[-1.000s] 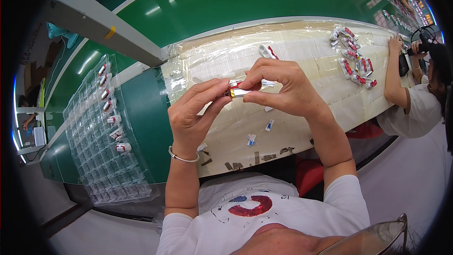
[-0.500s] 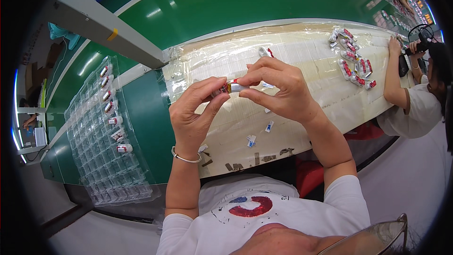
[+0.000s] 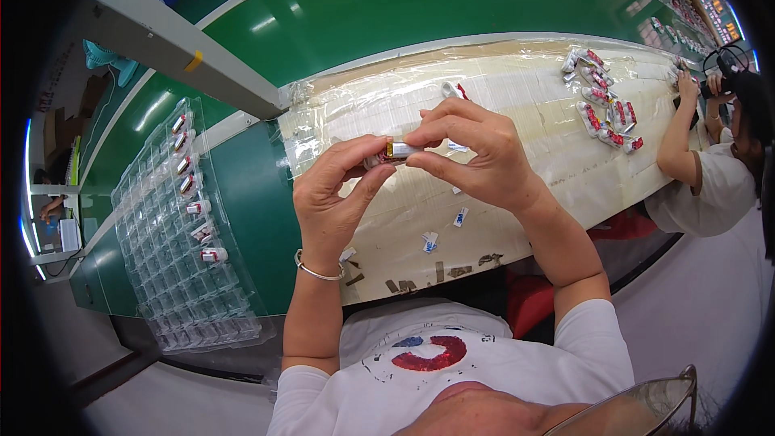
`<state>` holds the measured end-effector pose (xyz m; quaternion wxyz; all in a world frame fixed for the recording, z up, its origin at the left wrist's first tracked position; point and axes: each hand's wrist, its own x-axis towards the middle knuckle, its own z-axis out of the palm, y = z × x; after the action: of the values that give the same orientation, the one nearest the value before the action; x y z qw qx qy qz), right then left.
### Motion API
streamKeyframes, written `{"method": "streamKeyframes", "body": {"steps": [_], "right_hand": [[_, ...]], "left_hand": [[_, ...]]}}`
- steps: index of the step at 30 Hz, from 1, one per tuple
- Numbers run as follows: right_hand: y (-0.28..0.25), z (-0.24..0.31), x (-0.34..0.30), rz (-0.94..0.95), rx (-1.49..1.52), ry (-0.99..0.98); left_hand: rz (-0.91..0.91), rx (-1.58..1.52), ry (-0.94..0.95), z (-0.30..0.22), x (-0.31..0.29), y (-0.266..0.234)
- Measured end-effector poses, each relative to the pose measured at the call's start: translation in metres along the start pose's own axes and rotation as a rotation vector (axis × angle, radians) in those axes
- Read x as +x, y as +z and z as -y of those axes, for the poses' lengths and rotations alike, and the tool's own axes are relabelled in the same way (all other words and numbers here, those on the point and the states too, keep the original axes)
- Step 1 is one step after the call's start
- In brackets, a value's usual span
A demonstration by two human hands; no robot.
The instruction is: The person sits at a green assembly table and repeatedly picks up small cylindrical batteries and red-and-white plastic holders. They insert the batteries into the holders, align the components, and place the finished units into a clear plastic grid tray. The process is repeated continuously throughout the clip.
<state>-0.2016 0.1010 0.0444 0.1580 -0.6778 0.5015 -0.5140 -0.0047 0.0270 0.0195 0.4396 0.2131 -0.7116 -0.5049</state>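
Over the pale taped worktop, both my hands meet at a small silver battery (image 3: 401, 148) with a yellow band at one end. My left hand (image 3: 329, 190) pinches the left end of the piece between thumb and fingers; a white and dark red part (image 3: 374, 160) shows beneath the battery there. My right hand (image 3: 486, 145) grips the battery's right end between thumb and forefinger. Fingertips hide the place where the two parts join. Just beyond my right fingers lies a white part with a red strip (image 3: 452, 90).
To the left stands a clear plastic tray (image 3: 165, 250) with several small parts in one row of pockets. Small white paper slips (image 3: 461, 216) lie near me. Several red and white parts (image 3: 597, 97) are piled at right, near a co-worker's arm (image 3: 676, 133). A grey post (image 3: 186, 40) rises at left.
The silver battery has turned slightly between my fingers, and more of its yellow band and flat face shows. The co-worker's arm at right has shifted a little.
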Motion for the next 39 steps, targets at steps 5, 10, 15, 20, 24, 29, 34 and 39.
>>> {"method": "streamKeyframes", "body": {"steps": [5,10,15,20,24,29,34,39], "right_hand": [[0.0006,-0.0016,-0.0003,0.008,0.016,-0.005],[0.0025,-0.0026,-0.0005,0.002,0.008,-0.019],[0.0052,-0.004,0.0006,-0.029,-0.012,-0.089],[0.0062,-0.0064,-0.0004,-0.03,-0.015,-0.09],[0.006,-0.0069,-0.0003,-0.03,-0.031,-0.098],[0.0066,-0.0056,-0.0003,-0.033,-0.023,-0.091],[0.0064,-0.0064,0.0,-0.044,-0.037,-0.108],[0.0078,-0.005,0.0006,-0.068,-0.097,-0.134]], "left_hand": [[-0.02,-0.038,-0.012,0.0016,0.0004,0.0004],[-0.016,-0.065,-0.044,0.0006,0.0003,-0.0004],[-0.013,-0.091,-0.073,-0.0004,0.0007,-0.0015],[-0.015,-0.086,-0.078,0.0001,0.0003,-0.0011],[-0.009,-0.075,-0.071,0.0001,0.0007,-0.0011],[-0.005,-0.082,-0.064,0.0005,0.0008,-0.0012],[-0.014,-0.103,-0.07,0.0009,0.0009,-0.0003],[-0.065,-0.073,-0.062,0.0022,0.0003,0.0015]]}}
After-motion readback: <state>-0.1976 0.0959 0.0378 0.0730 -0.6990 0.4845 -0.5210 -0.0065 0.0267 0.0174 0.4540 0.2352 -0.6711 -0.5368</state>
